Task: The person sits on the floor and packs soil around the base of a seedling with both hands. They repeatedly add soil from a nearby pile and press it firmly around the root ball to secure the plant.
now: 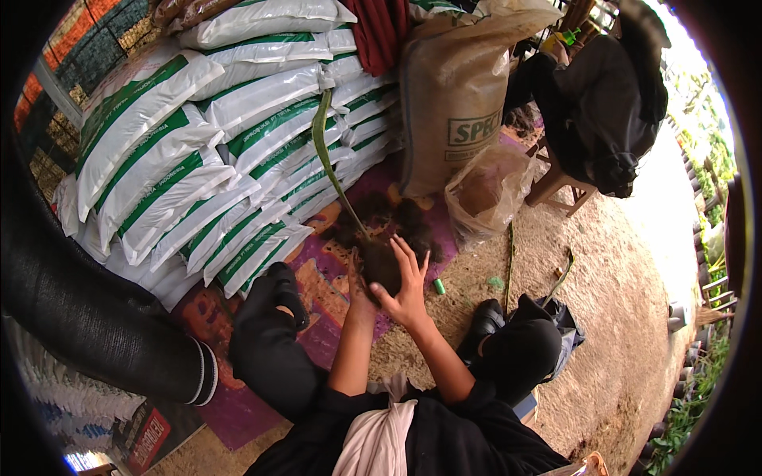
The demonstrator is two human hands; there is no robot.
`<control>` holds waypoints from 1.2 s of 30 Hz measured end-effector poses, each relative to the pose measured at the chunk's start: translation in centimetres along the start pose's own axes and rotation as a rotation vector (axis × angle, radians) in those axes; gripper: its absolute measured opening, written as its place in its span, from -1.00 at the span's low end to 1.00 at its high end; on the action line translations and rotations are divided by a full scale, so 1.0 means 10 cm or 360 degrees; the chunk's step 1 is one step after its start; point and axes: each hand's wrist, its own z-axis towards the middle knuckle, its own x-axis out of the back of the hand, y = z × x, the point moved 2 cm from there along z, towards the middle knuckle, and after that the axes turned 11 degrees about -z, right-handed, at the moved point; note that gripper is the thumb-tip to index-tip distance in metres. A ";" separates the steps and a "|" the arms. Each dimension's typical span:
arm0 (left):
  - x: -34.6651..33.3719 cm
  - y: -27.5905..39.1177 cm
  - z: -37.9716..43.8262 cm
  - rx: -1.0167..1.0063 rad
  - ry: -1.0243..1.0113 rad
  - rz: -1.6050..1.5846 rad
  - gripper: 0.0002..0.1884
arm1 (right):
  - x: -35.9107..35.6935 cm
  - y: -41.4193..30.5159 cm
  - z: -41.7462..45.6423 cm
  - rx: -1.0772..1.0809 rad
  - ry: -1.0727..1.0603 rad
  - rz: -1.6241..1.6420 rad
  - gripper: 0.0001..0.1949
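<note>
My left hand (359, 282) and my right hand (406, 291) are pressed around a dark clump of soil (382, 263), one on each side. Out of the top of the clump rises a single long, narrow green leaf (324, 146), which leans away from me toward the stacked sacks. Loose dark soil (411, 217) is scattered just beyond my hands on a purple patterned mat (321, 276). A short green cylinder (439, 287) lies on the ground to the right of my right hand. The clump's underside is hidden.
White-and-green sacks (274, 125) are piled at front left. A tall brown sack (452, 113) and a clear plastic bag (488, 190) stand ahead. At far right a person in dark clothes (601, 113) sits on a brown stool (553, 184). A black bag (565, 330) rests beside my right knee.
</note>
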 end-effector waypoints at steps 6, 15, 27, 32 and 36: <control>-0.18 -0.14 -0.06 -0.0232 -0.0108 0.0154 -0.52 | -0.12 0.01 0.09 0.0238 0.0273 -0.0158 -0.43; -0.03 -0.06 -0.02 -0.0017 -0.0140 -0.0202 -0.51 | -0.05 -0.01 0.01 0.0242 0.0486 0.0029 -0.46; 0.01 -0.08 0.00 -0.0153 0.0037 0.0009 -0.53 | -0.21 0.07 -0.04 0.0092 0.0018 -0.0133 -0.58; 0.02 -0.06 -0.01 -0.0174 0.0128 0.0028 -0.55 | -0.19 0.11 -0.10 0.0093 0.0068 -0.0095 -0.60; 0.00 -0.08 -0.03 -0.0248 0.0148 0.0007 -0.56 | -0.12 0.02 -0.05 0.0033 -0.0067 -0.0086 -0.58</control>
